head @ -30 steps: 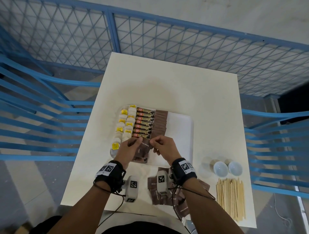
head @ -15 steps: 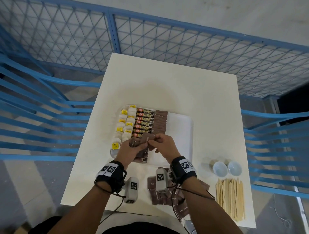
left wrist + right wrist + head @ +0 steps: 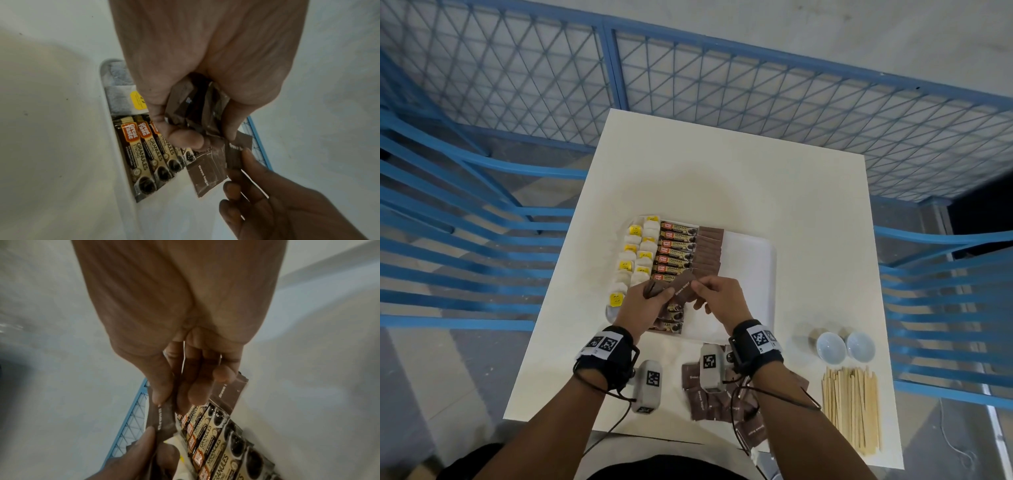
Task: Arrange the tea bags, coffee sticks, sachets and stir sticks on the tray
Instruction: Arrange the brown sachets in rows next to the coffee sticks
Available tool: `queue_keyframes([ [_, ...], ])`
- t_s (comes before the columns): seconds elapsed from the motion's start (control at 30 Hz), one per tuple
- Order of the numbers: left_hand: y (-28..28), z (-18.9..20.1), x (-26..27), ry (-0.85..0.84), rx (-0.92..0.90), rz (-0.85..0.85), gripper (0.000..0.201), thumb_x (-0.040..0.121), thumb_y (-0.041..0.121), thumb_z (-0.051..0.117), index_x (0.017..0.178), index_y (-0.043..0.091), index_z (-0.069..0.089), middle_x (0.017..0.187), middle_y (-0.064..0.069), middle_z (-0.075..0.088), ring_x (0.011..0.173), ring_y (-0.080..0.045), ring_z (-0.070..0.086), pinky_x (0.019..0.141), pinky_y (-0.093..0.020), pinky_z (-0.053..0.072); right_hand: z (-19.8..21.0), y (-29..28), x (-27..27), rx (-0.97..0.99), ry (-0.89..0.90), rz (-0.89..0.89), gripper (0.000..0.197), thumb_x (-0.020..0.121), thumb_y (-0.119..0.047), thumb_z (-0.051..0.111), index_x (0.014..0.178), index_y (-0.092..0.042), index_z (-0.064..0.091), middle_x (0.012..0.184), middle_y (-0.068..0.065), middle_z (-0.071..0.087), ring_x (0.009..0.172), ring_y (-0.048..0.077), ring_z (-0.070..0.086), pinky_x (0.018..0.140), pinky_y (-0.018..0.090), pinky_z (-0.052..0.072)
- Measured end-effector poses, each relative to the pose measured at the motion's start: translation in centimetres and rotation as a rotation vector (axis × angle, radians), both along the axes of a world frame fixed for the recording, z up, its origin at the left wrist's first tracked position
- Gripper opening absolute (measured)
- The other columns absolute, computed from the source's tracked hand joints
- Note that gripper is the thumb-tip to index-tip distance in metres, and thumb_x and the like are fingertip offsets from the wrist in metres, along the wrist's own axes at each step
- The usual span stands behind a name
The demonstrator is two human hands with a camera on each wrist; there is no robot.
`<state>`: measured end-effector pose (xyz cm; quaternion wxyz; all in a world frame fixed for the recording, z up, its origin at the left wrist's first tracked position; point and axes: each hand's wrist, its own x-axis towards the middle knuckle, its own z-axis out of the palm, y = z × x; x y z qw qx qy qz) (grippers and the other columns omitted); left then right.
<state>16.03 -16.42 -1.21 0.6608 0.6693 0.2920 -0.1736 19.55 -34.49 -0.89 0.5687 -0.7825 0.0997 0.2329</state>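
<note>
Loose sachets (image 3: 722, 401) and stir sticks (image 3: 851, 409) are waiting at the table's near edge — untouched. Left hand (image 3: 642, 306) is gripping a sachet bundle (image 3: 195, 110), right hand (image 3: 722, 296) pinching one off it (image 3: 683, 287). On the tray (image 3: 751, 263), tea bags (image 3: 635, 253) and coffee sticks (image 3: 674, 251) are lying done — sachet row (image 3: 709, 251) half-built.

Bare forearms, no sleeves. Each wrist wore a black strap band (image 3: 608, 356) with white square-coded marker tags on top; the left band showed two tags side by side, the right band (image 3: 756, 346) one larger tag. A grey boxy camera unit (image 3: 648, 386) hung under the left wrist, another (image 3: 711, 367) under the right, each with its own black-and-white tag. Thin black cables (image 3: 774, 394) looped from the bands. Dark clothing showed at the bottom edge.
</note>
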Motion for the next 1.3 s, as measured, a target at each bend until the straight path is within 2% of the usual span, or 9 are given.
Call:
queue_keyframes([
  [0.2, 0.3, 0.1, 0.0, -0.039, 0.066, -0.110, 0.002, 0.095, 0.013, 0.072, 0.096, 0.014, 0.072, 0.067, -0.001, 0.070, 0.053, -0.019, 0.062, 0.045, -0.028, 0.046, 0.4, 0.0, 0.5, -0.053, -0.067, 0.128, 0.005, 0.085, -0.028, 0.080, 0.089, -0.027, 0.077, 0.079, -0.009, 0.074, 0.068, 0.000, 0.065, 0.064, 0.019, 0.054],
  [0.37, 0.2, 0.1, 0.1, -0.047, 0.100, -0.125, 0.006, 0.095, 0.015, 0.071, 0.101, 0.012, 0.070, 0.055, 0.005, 0.065, 0.048, -0.015, 0.056, 0.043, -0.026, 0.044, 0.2, 0.2, 0.6, -0.080, -0.078, 0.018, 0.014, 0.092, -0.028, 0.071, 0.091, -0.016, 0.079, 0.066, -0.009, 0.070, 0.054, 0.006, 0.061, 0.058, 0.013, 0.046],
  [0.57, 0.2, 0.3, 0.2, -0.015, 0.030, -0.131, 0.017, 0.087, 0.017, 0.082, 0.101, 0.015, 0.072, 0.080, -0.005, 0.076, 0.059, -0.016, 0.067, 0.046, -0.027, 0.050, -0.6, -0.2, 0.2, -0.090, -0.074, -0.088, 0.016, 0.094, -0.030, 0.069, 0.094, -0.017, 0.080, 0.075, -0.005, 0.073, 0.054, 0.005, 0.059, 0.062, 0.020, 0.048],
  [0.67, 0.2, -0.3, 0.1, 0.010, 0.027, -0.156, 0.024, 0.082, 0.009, 0.084, 0.102, 0.010, 0.071, 0.073, -0.007, 0.071, 0.057, -0.018, 0.063, 0.046, -0.027, 0.048, -0.8, -0.7, 0.1, -0.115, -0.061, -0.070, 0.017, 0.093, -0.032, 0.070, 0.097, -0.018, 0.079, 0.078, -0.005, 0.072, 0.058, 0.005, 0.059, 0.065, 0.022, 0.049],
  [0.83, 0.3, -0.9, 0.2, 0.039, 0.074, -0.144, 0.016, 0.086, 0.009, 0.079, 0.099, 0.010, 0.070, 0.065, -0.005, 0.064, 0.057, -0.021, 0.057, 0.050, -0.030, 0.047, -1.4, -1.4, -0.1, -0.219, -0.052, 0.097, 0.012, 0.083, -0.028, 0.081, 0.090, -0.021, 0.076, 0.076, -0.010, 0.070, 0.066, 0.004, 0.061, 0.063, 0.016, 0.045],
  [0.93, 0.6, -1.0, 0.1, 0.049, 0.091, -0.118, 0.013, 0.089, 0.008, 0.075, 0.100, 0.005, 0.069, 0.069, -0.007, 0.064, 0.056, -0.019, 0.057, 0.046, -0.027, 0.045, -1.8, -1.9, -0.5, -0.243, -0.039, 0.021, 0.013, 0.079, -0.027, 0.085, 0.082, -0.023, 0.073, 0.073, -0.011, 0.068, 0.064, 0.002, 0.059, 0.060, 0.011, 0.043],
  [1.07, 1.2, -0.8, -0.2, 0.059, 0.093, -0.137, 0.007, 0.095, 0.010, 0.067, 0.101, 0.009, 0.070, 0.084, -0.014, 0.073, 0.059, -0.020, 0.060, 0.047, -0.029, 0.045, -2.9, -2.3, -0.9, -0.255, -0.016, -0.099, 0.016, 0.075, -0.023, 0.088, 0.078, -0.020, 0.073, 0.076, -0.005, 0.071, 0.068, 0.013, 0.061, 0.068, 0.023, 0.050],
  [1.2, 1.4, -0.3, -0.2, 0.088, 0.049, -0.139, 0.012, 0.097, 0.007, 0.059, 0.101, 0.011, 0.071, 0.084, -0.007, 0.076, 0.059, -0.020, 0.061, 0.045, -0.028, 0.044, -3.6, -2.0, -0.7, -0.310, -0.036, -0.126, 0.020, 0.073, -0.022, 0.089, 0.082, -0.011, 0.075, 0.074, -0.004, 0.066, 0.066, 0.010, 0.054, 0.059, 0.010, 0.040],
  [1.3, 1.3, 0.1, -0.2, 0.118, 0.010, -0.141, 0.018, 0.097, 0.005, 0.054, 0.102, 0.010, 0.071, 0.082, -0.001, 0.076, 0.062, -0.020, 0.061, 0.046, -0.027, 0.045, -3.9, -1.5, -0.5, -0.347, -0.064, -0.106, 0.022, 0.075, -0.023, 0.088, 0.082, -0.011, 0.072, 0.071, -0.005, 0.063, 0.063, 0.008, 0.052, 0.057, 0.008, 0.040],
])
